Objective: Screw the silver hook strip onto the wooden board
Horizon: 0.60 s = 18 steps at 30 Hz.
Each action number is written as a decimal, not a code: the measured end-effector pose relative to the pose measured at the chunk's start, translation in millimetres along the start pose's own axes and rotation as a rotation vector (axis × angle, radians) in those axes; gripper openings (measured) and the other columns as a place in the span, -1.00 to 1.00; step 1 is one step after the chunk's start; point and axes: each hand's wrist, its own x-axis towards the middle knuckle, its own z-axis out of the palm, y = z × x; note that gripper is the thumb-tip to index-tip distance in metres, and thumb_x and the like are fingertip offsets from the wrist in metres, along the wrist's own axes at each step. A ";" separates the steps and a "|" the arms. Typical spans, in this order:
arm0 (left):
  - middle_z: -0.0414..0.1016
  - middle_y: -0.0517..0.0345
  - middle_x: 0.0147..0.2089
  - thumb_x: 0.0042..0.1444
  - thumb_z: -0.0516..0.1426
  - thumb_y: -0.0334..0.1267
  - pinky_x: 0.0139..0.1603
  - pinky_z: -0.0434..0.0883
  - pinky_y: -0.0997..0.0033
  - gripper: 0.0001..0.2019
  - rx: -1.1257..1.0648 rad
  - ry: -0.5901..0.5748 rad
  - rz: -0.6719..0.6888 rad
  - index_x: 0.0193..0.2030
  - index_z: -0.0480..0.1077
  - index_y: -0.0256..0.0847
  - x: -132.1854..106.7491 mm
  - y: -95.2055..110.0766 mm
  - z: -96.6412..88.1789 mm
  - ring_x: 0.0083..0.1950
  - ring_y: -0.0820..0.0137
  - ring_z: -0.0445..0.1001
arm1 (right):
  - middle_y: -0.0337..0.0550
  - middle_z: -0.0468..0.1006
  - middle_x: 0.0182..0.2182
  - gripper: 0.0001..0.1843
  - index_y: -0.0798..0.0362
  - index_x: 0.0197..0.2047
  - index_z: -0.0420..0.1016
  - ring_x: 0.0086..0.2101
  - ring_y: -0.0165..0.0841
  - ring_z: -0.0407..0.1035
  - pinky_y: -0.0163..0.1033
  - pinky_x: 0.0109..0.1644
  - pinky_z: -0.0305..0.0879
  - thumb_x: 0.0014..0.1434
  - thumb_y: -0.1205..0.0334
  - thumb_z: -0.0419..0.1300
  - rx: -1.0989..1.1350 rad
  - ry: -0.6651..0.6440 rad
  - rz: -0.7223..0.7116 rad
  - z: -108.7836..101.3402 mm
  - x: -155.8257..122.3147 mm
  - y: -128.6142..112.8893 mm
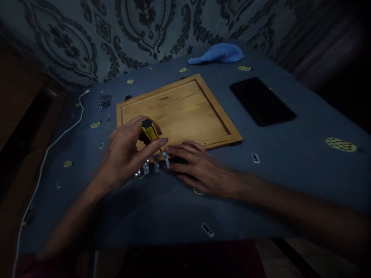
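Your light's dim, right edge nearly black. Behind your blue-grey covered table [162,220] is a damask-patterned backdrop [146,23], curtain or wallpaper unclear.

The left forearm [74,220], bare, rises from the lower left edge of the view toward the centre. The left hand [124,148] is set in a closed grip: fingers curled inward, thumb [152,150] extended to the right. The right forearm [281,199], also bare, enters from the lower right. The right hand [199,168] is positioned back upward, fingers extended leftward and slightly spread, fingertips near the left thumb. Both palms are hidden.
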 end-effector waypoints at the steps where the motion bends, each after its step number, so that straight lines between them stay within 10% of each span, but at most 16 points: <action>1: 0.48 0.15 -0.34 0.27 0.27 -0.13 -0.32 0.35 0.35 -0.82 -0.006 -0.001 -0.002 -0.25 0.46 -0.19 -0.1 0.9 0.2 -0.33 0.36 0.48 | 0.20 0.43 0.26 -0.73 0.12 0.05 0.58 0.27 -0.04 0.28 0.22 0.34 0.16 0.35 0.32 0.14 -0.003 0.002 -0.001 0.3 -0.3 0.3; 18: 0.47 0.19 -0.31 0.29 0.25 -0.24 -0.24 0.40 0.33 -0.89 0.034 -0.047 -0.014 -0.21 0.43 -0.20 -0.7 5.6 4.6 -0.28 0.37 0.51 | 0.20 0.45 0.25 -0.73 0.10 0.04 0.59 0.26 -0.06 0.30 0.21 0.33 0.19 0.35 0.31 0.13 -0.024 0.002 -0.010 -0.6 -0.1 0.7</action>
